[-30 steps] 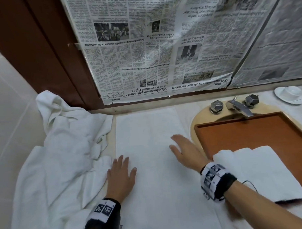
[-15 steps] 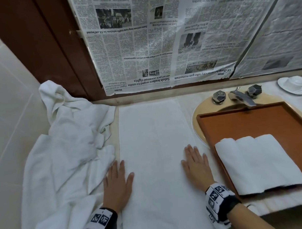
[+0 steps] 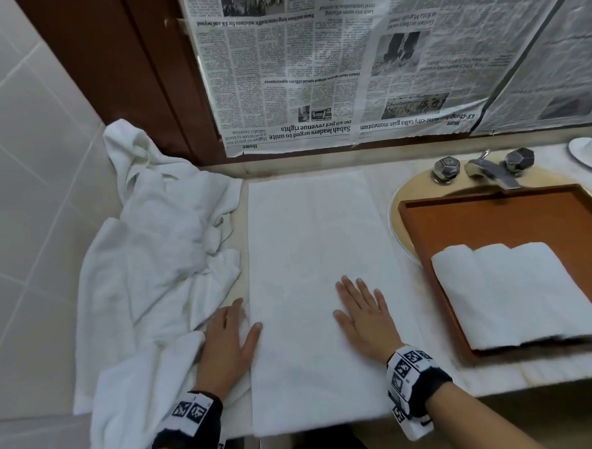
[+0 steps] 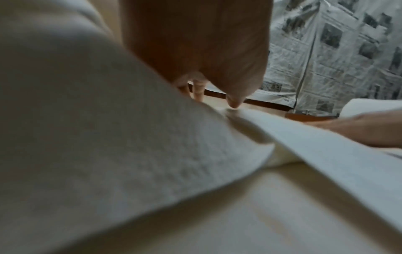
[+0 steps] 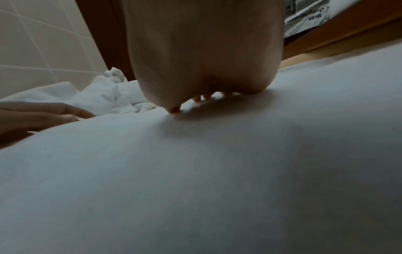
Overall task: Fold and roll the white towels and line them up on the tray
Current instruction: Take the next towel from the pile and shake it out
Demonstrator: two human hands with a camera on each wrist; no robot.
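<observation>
I count one flat towel under my two hands, my left hand and right hand. Three rolled towels sit side by side on one tray. One heap of loose towels, number unclear. Two tap knobs, one spout, one saucer.

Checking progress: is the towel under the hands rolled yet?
Not rolled: the towel lies flat as a long strip, left hand and right hand pressing it.

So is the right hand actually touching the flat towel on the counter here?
Touching. The head view shows the right hand lying flat, fingers straight, on the flat towel; the right wrist view shows its fingertips meeting the cloth.
</observation>
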